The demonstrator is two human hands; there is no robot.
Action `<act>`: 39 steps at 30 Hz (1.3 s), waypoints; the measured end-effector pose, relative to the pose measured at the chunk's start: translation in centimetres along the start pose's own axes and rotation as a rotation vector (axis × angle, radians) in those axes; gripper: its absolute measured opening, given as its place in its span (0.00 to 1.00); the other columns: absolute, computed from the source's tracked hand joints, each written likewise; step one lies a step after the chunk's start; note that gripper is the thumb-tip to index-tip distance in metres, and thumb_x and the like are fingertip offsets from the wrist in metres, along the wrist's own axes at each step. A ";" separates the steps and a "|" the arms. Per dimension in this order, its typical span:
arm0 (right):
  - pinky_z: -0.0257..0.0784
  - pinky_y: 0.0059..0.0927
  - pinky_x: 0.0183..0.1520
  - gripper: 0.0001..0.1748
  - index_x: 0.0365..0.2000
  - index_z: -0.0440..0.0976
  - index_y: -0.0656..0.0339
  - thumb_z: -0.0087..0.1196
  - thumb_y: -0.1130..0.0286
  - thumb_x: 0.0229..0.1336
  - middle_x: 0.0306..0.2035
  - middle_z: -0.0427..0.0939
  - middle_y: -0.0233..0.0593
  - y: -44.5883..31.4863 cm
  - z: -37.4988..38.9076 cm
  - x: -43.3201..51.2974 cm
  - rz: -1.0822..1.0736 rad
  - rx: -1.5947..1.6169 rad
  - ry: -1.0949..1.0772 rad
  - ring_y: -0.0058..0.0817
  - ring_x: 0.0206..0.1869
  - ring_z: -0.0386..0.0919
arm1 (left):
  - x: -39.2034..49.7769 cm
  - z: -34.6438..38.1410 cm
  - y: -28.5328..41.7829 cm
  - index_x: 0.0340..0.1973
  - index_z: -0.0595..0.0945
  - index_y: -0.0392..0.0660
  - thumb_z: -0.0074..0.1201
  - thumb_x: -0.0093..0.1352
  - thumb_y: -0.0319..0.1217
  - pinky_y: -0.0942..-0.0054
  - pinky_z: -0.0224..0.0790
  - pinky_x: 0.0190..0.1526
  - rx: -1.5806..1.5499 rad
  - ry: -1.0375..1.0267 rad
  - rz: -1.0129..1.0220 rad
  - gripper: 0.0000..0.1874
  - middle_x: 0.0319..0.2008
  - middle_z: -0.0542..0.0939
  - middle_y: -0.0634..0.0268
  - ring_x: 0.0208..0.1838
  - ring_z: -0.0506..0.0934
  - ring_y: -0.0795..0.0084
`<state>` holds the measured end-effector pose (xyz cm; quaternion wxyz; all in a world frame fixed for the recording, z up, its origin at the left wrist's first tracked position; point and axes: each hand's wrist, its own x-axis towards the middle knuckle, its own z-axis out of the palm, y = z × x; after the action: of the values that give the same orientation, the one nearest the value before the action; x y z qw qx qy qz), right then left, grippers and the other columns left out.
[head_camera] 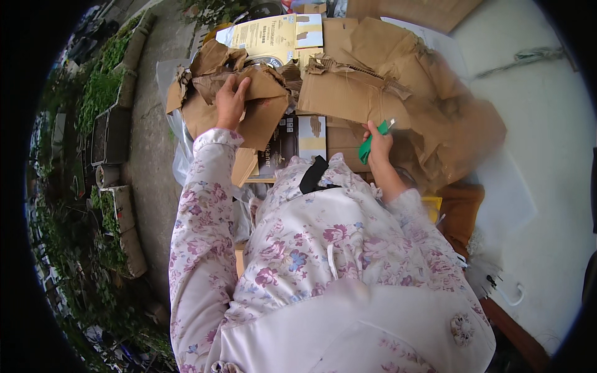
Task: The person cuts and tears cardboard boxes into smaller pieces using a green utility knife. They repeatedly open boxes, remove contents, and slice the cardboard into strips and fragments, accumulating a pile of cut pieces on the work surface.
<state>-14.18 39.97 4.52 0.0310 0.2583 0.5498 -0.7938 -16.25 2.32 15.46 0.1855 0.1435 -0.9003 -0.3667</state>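
My left hand [232, 103] grips a torn, crumpled piece of brown corrugated cardboard [263, 119] at the upper left. In my right hand [380, 142] is a green-handled cutter [371, 145], its short metal tip pointing up and to the right. The fingers of that hand are at the lower edge of a large torn cardboard sheet [345, 93]; whether they also pinch it I cannot tell. Creased brown cardboard [447, 135] spreads to the right. Beneath and beyond lie a flattened yellow printed carton [266, 35] and a dark printed carton [282, 144].
Clear plastic sheeting [182, 156] hangs left of the cardboard. Stone planters [126, 88] with greenery line the paved ground at the left. A pale wall [527, 140] stands at the right, with a brown cloth [459, 214] and a white hooked handle [513, 298] near it.
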 end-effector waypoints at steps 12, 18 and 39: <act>0.68 0.26 0.27 0.36 0.37 0.73 0.66 0.44 0.37 0.61 0.23 0.73 0.35 -7.2 -0.8 0.0 0.238 -0.806 -0.497 0.22 0.23 0.70 | -1.2 3.4 2.7 0.32 0.75 0.37 0.58 0.67 0.40 0.70 0.65 0.33 -0.149 -0.050 0.029 0.17 0.23 0.75 0.58 0.26 0.66 0.73; 0.75 0.38 0.33 0.23 0.26 0.74 0.71 0.53 0.56 0.60 0.20 0.78 0.45 -8.2 10.2 -2.7 -0.017 -1.071 -0.651 0.35 0.27 0.82 | -0.4 3.0 3.4 0.30 0.72 0.38 0.57 0.67 0.41 0.67 0.65 0.33 -0.080 -0.096 0.091 0.18 0.23 0.73 0.52 0.26 0.66 0.61; 0.73 0.36 0.23 0.16 0.36 0.71 0.70 0.51 0.63 0.62 0.24 0.76 0.46 -2.6 9.0 -4.0 0.243 -0.943 -0.813 0.34 0.22 0.78 | 3.2 -0.2 2.5 0.35 0.74 0.42 0.52 0.68 0.48 0.55 0.66 0.38 0.225 -0.067 0.109 0.20 0.31 0.79 0.47 0.38 0.76 0.42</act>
<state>-14.97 32.05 10.84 0.4376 -0.0446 0.7515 -0.4916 -19.32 2.65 18.14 0.1575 0.1019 -0.9479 -0.2575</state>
